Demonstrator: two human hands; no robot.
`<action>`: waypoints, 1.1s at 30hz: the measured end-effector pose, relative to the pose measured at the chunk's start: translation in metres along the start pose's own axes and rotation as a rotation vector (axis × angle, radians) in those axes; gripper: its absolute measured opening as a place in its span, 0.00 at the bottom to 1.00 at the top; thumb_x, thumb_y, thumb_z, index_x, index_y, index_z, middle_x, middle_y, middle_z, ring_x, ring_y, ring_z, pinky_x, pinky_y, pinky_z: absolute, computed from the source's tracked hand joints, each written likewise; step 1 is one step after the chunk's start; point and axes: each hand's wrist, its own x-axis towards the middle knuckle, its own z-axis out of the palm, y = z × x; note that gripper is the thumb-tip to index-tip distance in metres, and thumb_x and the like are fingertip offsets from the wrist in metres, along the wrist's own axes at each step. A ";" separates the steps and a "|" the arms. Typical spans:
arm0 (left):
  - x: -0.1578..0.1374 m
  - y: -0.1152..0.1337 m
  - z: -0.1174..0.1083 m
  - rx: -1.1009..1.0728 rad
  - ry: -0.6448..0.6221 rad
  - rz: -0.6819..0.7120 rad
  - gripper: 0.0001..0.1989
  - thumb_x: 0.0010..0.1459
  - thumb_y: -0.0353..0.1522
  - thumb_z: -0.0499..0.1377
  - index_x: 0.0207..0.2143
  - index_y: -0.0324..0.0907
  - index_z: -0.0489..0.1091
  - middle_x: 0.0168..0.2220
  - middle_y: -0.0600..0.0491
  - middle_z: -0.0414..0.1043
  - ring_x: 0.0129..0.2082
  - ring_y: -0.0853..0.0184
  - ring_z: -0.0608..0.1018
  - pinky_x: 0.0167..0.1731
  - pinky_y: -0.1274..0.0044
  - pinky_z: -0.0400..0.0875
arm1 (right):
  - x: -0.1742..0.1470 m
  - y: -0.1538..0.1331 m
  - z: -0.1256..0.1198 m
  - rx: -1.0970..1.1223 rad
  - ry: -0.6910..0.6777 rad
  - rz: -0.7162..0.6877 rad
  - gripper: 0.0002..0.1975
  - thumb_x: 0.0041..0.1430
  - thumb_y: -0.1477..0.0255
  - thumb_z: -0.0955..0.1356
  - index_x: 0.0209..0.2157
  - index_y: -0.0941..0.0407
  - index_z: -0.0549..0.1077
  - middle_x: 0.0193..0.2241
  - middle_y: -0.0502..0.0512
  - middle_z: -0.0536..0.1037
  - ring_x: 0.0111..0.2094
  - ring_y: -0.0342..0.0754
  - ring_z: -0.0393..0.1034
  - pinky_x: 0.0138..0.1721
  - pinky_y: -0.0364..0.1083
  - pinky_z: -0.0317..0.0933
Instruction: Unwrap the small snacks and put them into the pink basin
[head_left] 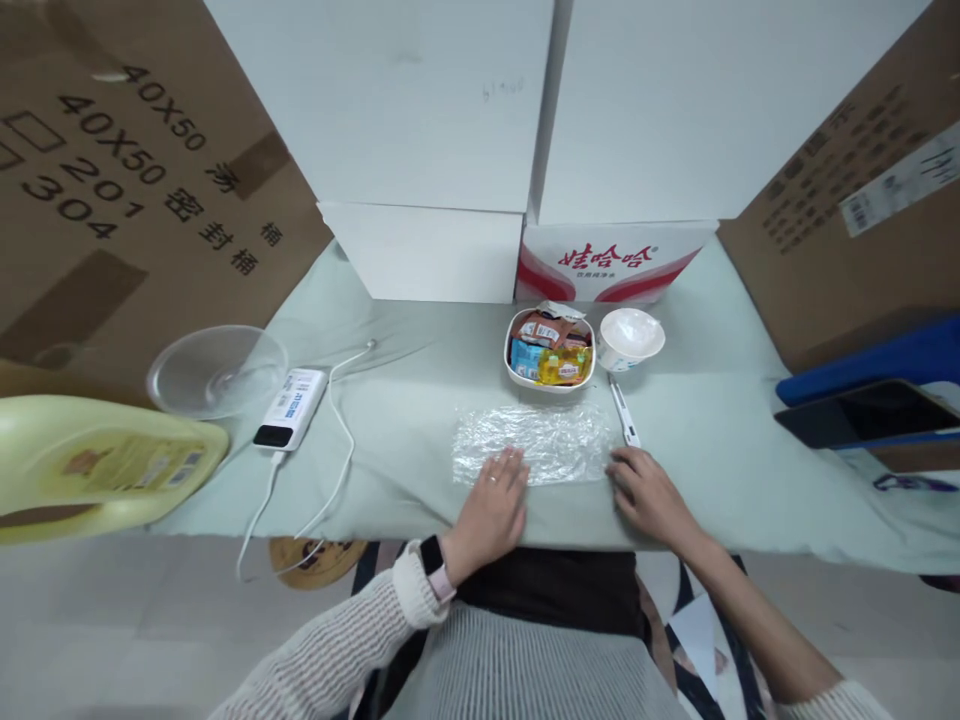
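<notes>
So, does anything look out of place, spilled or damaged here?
Nothing looks spilled. One oddity: the white cable from the white device droops over the front edge of the table, where it could snag. The clear plastic under the left hand is wrinkled, perhaps normally.

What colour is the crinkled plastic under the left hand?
The crinkled plastic is clear, with whitish glints; seen in the head view.

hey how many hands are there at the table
2: the left hand, partly over the clear plastic sheet; the right hand, near the sheet's right end and the white pen-like tool.
</notes>
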 end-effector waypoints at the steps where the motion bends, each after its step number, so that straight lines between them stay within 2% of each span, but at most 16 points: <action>1: -0.002 0.010 0.004 -0.043 -0.011 0.016 0.26 0.54 0.27 0.51 0.57 0.33 0.55 0.61 0.40 0.51 0.63 0.55 0.51 0.58 0.61 0.53 | -0.002 -0.001 0.002 -0.014 0.018 0.004 0.08 0.53 0.78 0.60 0.34 0.57 0.69 0.42 0.63 0.68 0.47 0.55 0.61 0.46 0.54 0.61; 3: -0.004 0.028 0.011 -0.118 -0.021 0.013 0.27 0.53 0.27 0.51 0.57 0.34 0.55 0.60 0.40 0.53 0.61 0.55 0.55 0.56 0.63 0.57 | -0.004 -0.012 0.006 -0.023 0.058 0.029 0.06 0.54 0.78 0.60 0.30 0.57 0.68 0.41 0.63 0.68 0.45 0.55 0.61 0.45 0.54 0.61; 6: -0.002 0.046 0.017 -0.169 -0.005 -0.044 0.28 0.53 0.27 0.51 0.58 0.35 0.53 0.60 0.40 0.55 0.60 0.54 0.58 0.55 0.62 0.59 | -0.002 -0.047 0.003 0.028 0.065 0.077 0.05 0.51 0.79 0.61 0.28 0.56 0.66 0.40 0.63 0.68 0.44 0.56 0.61 0.44 0.55 0.62; 9: -0.002 0.049 0.017 -0.206 0.015 -0.078 0.25 0.54 0.26 0.51 0.56 0.37 0.56 0.58 0.42 0.58 0.59 0.55 0.60 0.55 0.61 0.59 | -0.003 -0.085 -0.016 0.230 -0.064 0.031 0.06 0.50 0.79 0.61 0.29 0.55 0.66 0.41 0.61 0.69 0.45 0.54 0.63 0.44 0.54 0.63; 11: -0.006 0.045 0.015 -0.283 0.025 -0.093 0.21 0.56 0.26 0.50 0.53 0.39 0.61 0.55 0.44 0.62 0.56 0.58 0.64 0.54 0.62 0.60 | -0.003 -0.097 -0.032 0.391 -0.195 -0.048 0.07 0.53 0.76 0.62 0.36 0.55 0.67 0.45 0.61 0.69 0.48 0.53 0.63 0.48 0.54 0.61; 13: -0.012 0.036 0.010 -0.425 0.025 -0.107 0.17 0.59 0.28 0.49 0.50 0.41 0.65 0.52 0.46 0.66 0.53 0.61 0.68 0.53 0.65 0.63 | -0.003 -0.094 -0.044 0.495 -0.320 -0.096 0.20 0.53 0.67 0.66 0.49 0.55 0.64 0.52 0.63 0.66 0.54 0.54 0.59 0.52 0.55 0.59; 15: -0.019 0.027 0.003 -0.614 -0.001 -0.113 0.15 0.61 0.30 0.48 0.48 0.42 0.68 0.50 0.48 0.68 0.51 0.64 0.70 0.52 0.68 0.64 | -0.003 -0.080 -0.048 0.527 -0.424 -0.084 0.39 0.48 0.59 0.70 0.59 0.55 0.53 0.58 0.66 0.58 0.59 0.57 0.52 0.54 0.56 0.57; 16: -0.023 0.023 -0.002 -0.712 -0.022 -0.112 0.15 0.62 0.32 0.47 0.47 0.43 0.68 0.50 0.48 0.69 0.51 0.65 0.70 0.52 0.69 0.64 | -0.003 -0.072 -0.047 0.533 -0.467 -0.066 0.46 0.45 0.57 0.71 0.61 0.54 0.49 0.60 0.67 0.55 0.61 0.58 0.49 0.54 0.57 0.56; 18: -0.027 0.016 -0.011 -0.884 -0.057 -0.114 0.17 0.64 0.36 0.45 0.46 0.42 0.70 0.49 0.48 0.70 0.50 0.66 0.71 0.52 0.71 0.64 | -0.001 -0.059 -0.041 0.564 -0.510 -0.037 0.48 0.44 0.55 0.71 0.62 0.53 0.47 0.62 0.66 0.52 0.62 0.58 0.45 0.55 0.57 0.56; 20: -0.029 0.012 -0.020 -1.003 -0.065 -0.136 0.20 0.64 0.39 0.44 0.45 0.41 0.72 0.46 0.47 0.72 0.49 0.65 0.72 0.52 0.70 0.64 | 0.003 -0.053 -0.032 0.636 -0.482 -0.024 0.37 0.49 0.57 0.69 0.59 0.52 0.56 0.61 0.63 0.54 0.63 0.56 0.44 0.56 0.57 0.54; 23: -0.028 0.009 -0.027 -1.095 -0.040 -0.229 0.22 0.64 0.42 0.43 0.44 0.41 0.72 0.45 0.47 0.74 0.47 0.64 0.73 0.52 0.70 0.64 | 0.016 -0.056 -0.019 0.792 -0.363 0.003 0.15 0.56 0.60 0.65 0.41 0.53 0.72 0.57 0.59 0.63 0.61 0.53 0.49 0.56 0.56 0.53; 25: -0.024 0.007 -0.027 -1.113 0.029 -0.321 0.23 0.63 0.43 0.43 0.43 0.40 0.73 0.44 0.47 0.74 0.47 0.63 0.73 0.51 0.70 0.64 | 0.027 -0.063 -0.011 0.910 -0.289 0.072 0.14 0.58 0.61 0.63 0.33 0.55 0.74 0.50 0.60 0.72 0.55 0.53 0.61 0.53 0.54 0.57; 27: -0.020 0.002 -0.024 -1.093 0.143 -0.429 0.25 0.63 0.44 0.42 0.40 0.39 0.73 0.42 0.46 0.75 0.44 0.63 0.74 0.48 0.70 0.66 | 0.038 -0.069 -0.003 0.981 -0.215 0.189 0.15 0.58 0.60 0.62 0.31 0.56 0.73 0.37 0.58 0.78 0.43 0.51 0.71 0.46 0.52 0.63; 30: -0.012 -0.006 -0.019 -0.995 0.289 -0.583 0.27 0.62 0.46 0.42 0.39 0.37 0.74 0.36 0.46 0.75 0.37 0.64 0.76 0.41 0.72 0.69 | 0.053 -0.078 0.012 0.973 -0.090 0.351 0.15 0.57 0.60 0.62 0.33 0.57 0.72 0.25 0.53 0.76 0.27 0.47 0.71 0.32 0.47 0.66; 33: -0.006 -0.016 -0.017 -0.896 0.314 -0.667 0.28 0.61 0.46 0.43 0.40 0.36 0.73 0.27 0.50 0.73 0.29 0.65 0.75 0.34 0.75 0.68 | 0.065 -0.087 0.026 0.856 0.038 0.415 0.16 0.56 0.63 0.62 0.41 0.59 0.69 0.21 0.49 0.72 0.23 0.45 0.68 0.28 0.44 0.64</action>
